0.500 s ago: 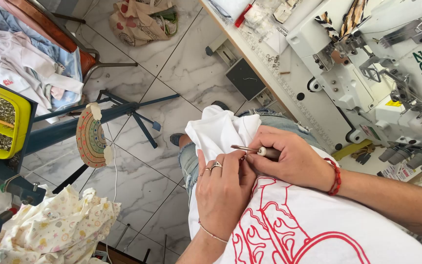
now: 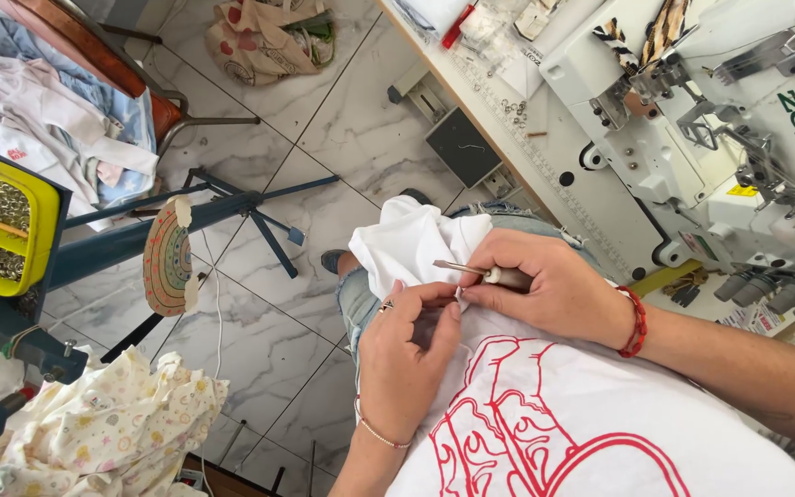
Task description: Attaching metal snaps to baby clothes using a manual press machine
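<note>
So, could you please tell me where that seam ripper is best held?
By its brown handle, from the right, as the right hand grips it: the seam ripper lies nearly level, its thin metal tip pointing left over the white fabric.

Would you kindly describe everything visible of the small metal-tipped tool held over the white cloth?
The small tool with a wooden handle and thin metal shaft lies nearly level, its point aimed left. The right hand grips the handle, hiding its rear. The tip sits just above the white cloth, which the left hand pinches close beneath it.
</note>
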